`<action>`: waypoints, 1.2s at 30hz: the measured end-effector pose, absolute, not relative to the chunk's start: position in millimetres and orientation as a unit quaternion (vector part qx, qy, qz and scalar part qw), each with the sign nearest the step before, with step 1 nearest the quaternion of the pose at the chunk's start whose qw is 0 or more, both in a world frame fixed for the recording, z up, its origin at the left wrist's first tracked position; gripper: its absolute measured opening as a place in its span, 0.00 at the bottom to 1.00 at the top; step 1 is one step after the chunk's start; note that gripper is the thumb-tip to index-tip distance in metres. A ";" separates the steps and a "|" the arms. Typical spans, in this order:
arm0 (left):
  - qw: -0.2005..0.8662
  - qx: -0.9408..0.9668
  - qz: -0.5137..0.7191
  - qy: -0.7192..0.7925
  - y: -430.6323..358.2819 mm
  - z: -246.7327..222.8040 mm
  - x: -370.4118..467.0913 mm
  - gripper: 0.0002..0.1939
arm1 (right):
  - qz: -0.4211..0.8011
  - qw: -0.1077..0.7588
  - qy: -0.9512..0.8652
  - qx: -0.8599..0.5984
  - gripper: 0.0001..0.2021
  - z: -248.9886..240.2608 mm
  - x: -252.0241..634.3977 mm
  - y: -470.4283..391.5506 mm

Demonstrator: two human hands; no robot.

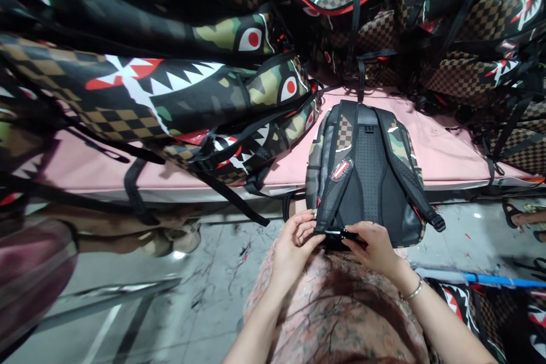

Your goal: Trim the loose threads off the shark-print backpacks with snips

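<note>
A backpack [372, 170] with black padded straps and camouflage and checkered panels lies back side up, its lower end over the table's near edge. My left hand [297, 242] is closed at its lower left corner, pinching the lower end of the left shoulder strap [336, 196]. My right hand [375, 250] is closed beside it, gripping a small dark item with a shiny metallic part [339, 232]. Fingers partly hide that item, and its exact kind cannot be made out. A red-and-white label [340, 169] sits on the left strap.
Stacks of similar shark-mouth backpacks [170, 91] lie left on the pink tabletop [443, 142], with more bags [473, 40] at the back right. Loose straps [230, 196] hang over the edge. Other people's feet [183, 237] show below left and far right. Further bags [490, 318] stand lower right.
</note>
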State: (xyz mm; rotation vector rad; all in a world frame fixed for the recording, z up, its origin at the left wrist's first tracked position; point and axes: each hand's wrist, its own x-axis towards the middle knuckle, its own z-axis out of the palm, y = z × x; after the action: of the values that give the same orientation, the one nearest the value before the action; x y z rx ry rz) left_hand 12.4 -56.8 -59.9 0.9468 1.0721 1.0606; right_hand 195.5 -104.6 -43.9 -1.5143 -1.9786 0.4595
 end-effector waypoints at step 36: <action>0.589 0.478 0.452 0.470 -52.8 -55.0 10.5 0.11 | 0.391 0.477 -0.448 -0.647 0.11 -51.8 171.6 -80.8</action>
State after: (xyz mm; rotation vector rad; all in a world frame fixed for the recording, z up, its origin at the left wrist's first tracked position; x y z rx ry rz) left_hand 10.5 -52.8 -55.0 1.1140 1.0944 1.0517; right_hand 171.6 -80.8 -51.8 -1.5815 -1.0943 0.9548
